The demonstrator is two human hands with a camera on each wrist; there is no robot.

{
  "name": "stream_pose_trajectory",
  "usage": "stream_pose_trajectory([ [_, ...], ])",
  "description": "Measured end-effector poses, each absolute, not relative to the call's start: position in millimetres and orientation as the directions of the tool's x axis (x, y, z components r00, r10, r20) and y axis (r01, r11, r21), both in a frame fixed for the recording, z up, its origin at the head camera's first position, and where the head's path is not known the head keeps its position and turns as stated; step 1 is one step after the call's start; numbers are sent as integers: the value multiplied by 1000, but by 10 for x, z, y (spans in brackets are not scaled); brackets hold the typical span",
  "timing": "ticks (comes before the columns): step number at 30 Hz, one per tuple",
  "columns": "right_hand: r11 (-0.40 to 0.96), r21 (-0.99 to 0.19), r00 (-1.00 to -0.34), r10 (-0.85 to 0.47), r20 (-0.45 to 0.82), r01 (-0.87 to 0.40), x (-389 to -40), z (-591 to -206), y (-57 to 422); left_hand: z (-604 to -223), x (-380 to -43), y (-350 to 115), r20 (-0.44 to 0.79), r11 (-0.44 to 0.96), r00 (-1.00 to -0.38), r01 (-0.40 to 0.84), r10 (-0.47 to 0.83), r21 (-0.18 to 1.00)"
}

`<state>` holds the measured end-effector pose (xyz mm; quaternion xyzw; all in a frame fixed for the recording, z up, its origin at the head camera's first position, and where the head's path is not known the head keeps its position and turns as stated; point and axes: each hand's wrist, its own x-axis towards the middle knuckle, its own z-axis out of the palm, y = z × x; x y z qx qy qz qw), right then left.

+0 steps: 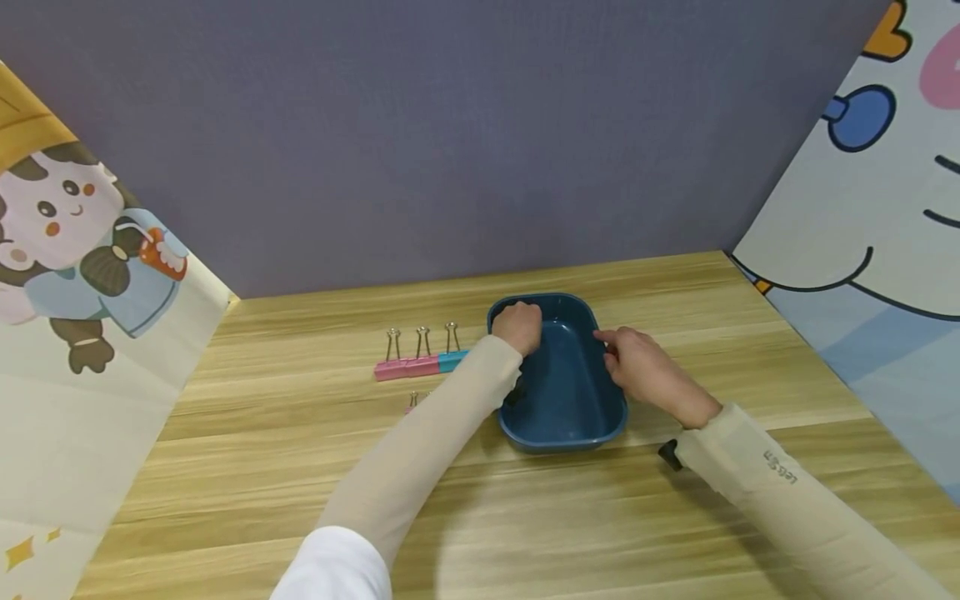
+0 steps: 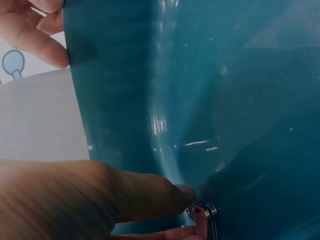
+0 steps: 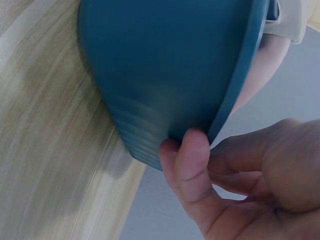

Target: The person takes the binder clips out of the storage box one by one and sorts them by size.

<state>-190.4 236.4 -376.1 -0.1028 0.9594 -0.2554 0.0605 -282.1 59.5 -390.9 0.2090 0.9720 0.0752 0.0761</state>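
A dark blue plastic bin sits on the wooden table. My left hand reaches down into its far left part, knuckles up. The left wrist view shows the thumb and fingers pinching a small pink binder clip with wire handles, low against the bin's inner surface. My right hand holds the bin's right rim, with the thumb on one side and fingertips on the outer wall. Left of the bin stand two large pink binder clips and a light blue one in a row.
Smaller clips lie in front of that row, partly hidden by my left sleeve. A grey-purple partition rises behind the table. Cartoon-printed panels stand at both sides.
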Motion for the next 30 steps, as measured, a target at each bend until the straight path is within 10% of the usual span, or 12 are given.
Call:
stream_pose_trajectory([
  [30,855,-476,-969,-246,-19,-208,-1920,-3782,2371,-3930,-2774,593,-194,888,-867,450,459,92],
])
